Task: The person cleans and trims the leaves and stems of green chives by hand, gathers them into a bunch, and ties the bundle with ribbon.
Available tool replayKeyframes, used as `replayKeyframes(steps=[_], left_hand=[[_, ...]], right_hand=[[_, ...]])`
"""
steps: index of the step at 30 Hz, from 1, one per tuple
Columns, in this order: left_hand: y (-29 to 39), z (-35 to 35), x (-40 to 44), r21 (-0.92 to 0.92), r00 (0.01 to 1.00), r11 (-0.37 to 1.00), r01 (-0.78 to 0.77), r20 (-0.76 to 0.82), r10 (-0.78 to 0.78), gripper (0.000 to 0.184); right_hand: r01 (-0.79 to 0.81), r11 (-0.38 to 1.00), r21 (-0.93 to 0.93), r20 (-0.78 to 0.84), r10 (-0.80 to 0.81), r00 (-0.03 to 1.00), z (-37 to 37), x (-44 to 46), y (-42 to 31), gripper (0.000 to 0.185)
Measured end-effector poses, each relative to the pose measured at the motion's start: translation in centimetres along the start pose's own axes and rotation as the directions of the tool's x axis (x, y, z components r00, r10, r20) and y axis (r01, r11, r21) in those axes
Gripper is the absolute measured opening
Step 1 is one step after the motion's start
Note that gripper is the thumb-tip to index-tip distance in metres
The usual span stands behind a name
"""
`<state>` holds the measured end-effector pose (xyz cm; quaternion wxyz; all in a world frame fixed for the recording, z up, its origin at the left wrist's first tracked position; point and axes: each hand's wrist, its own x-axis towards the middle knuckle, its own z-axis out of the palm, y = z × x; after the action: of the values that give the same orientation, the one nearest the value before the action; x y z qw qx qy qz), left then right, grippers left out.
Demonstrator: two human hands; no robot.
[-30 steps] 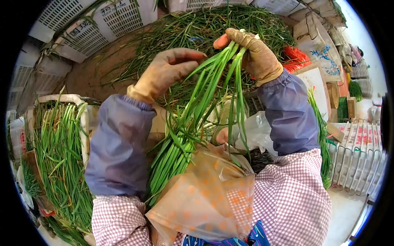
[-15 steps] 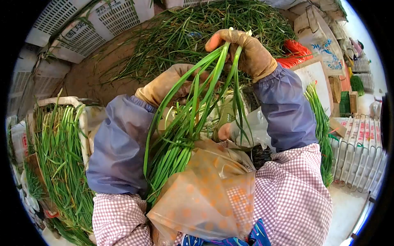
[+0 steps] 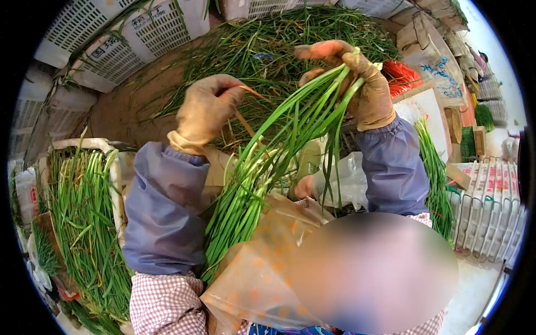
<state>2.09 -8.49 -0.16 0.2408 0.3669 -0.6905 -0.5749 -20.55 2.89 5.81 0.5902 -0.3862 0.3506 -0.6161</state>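
Observation:
My right hand point(image 3: 371, 84), in a stained tan glove, holds a few spring onions point(image 3: 312, 100) by their pale ends, thumb and fingers partly raised. Their long green leaves droop towards a larger bunch of spring onions point(image 3: 237, 215) in front of me. My left hand point(image 3: 206, 109), gloved too, is closed on a thin orange-brown strip point(image 3: 247, 124); one end sticks out past the fingertips, and another part hangs towards the leaves. Whether the strip is a tie or a dry leaf, I cannot tell. A translucent dotted plastic apron point(image 3: 251, 279) covers my lap.
Loose green leaves point(image 3: 251, 50) are heaped on the floor ahead. A white-rimmed crate point(image 3: 116, 178) of spring onions stands at left, more stalks point(image 3: 432, 178) at right. White slatted crates point(image 3: 159, 28) line the back. Red plastic point(image 3: 401, 78) lies behind my right hand.
My left hand has moved up and left, away from the stalks, and the orange-brown strip now shows in it. My right hand has shifted right with the spring onions, its fingers more extended.

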Motion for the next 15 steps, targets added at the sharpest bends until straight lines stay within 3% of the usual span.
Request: replayKeyframes(steps=[2,3,8,9,11,12,13,14,15], left_hand=[[0.3,-1.3,0.4,0.020,0.995,0.997,0.073,-0.066,-0.071,0.014],[-0.6,-1.9,1.0,0.046,0.985,0.999,-0.009,-0.170,0.017,0.014],[-0.3,-7.1,3.0,-0.207,0.940,0.977,0.048,-0.321,-0.114,0.014],[-0.5,-8.0,3.4,-0.351,0.912,0.935,0.052,-0.364,-0.188,0.020],[-1.9,-10.7,4.0,-0.030,0.887,0.992,0.119,-0.446,-0.120,0.032],[-3.1,-12.2,4.4,-0.032,0.889,0.993,0.115,-0.444,-0.117,0.032],[-4.5,-13.5,4.9,0.328,0.870,0.925,0.189,-0.493,-0.003,0.038],[-5.2,-13.9,5.3,0.634,0.859,0.726,0.266,-0.498,0.120,0.044],[-4.8,-13.4,5.4,0.630,0.860,0.732,0.259,-0.495,0.121,0.044]], right_hand=[[0.066,0.997,0.034,-0.023,-0.065,0.998,-0.9,-0.3,-0.6,0.043],[0.069,0.997,0.028,-0.023,-0.068,0.997,-1.2,-0.5,-1.0,0.043],[0.144,0.990,-0.005,-0.111,-0.144,0.983,-3.1,-1.4,-3.5,0.046],[0.151,0.988,0.001,-0.113,-0.150,0.982,-3.7,-1.6,-4.1,0.046],[0.165,0.986,-0.007,-0.116,-0.165,0.979,-5.8,-1.8,-5.2,0.047],[0.192,0.980,0.052,-0.135,-0.184,0.974,-6.6,-2.1,-5.7,0.047],[0.221,0.970,0.106,-0.154,-0.203,0.967,-7.2,-2.2,-6.3,0.046],[0.246,0.968,-0.044,-0.274,-0.248,0.929,-7.6,-2.1,-6.8,0.047],[0.247,0.968,-0.053,-0.276,-0.252,0.928,-7.3,-2.1,-7.0,0.047]])
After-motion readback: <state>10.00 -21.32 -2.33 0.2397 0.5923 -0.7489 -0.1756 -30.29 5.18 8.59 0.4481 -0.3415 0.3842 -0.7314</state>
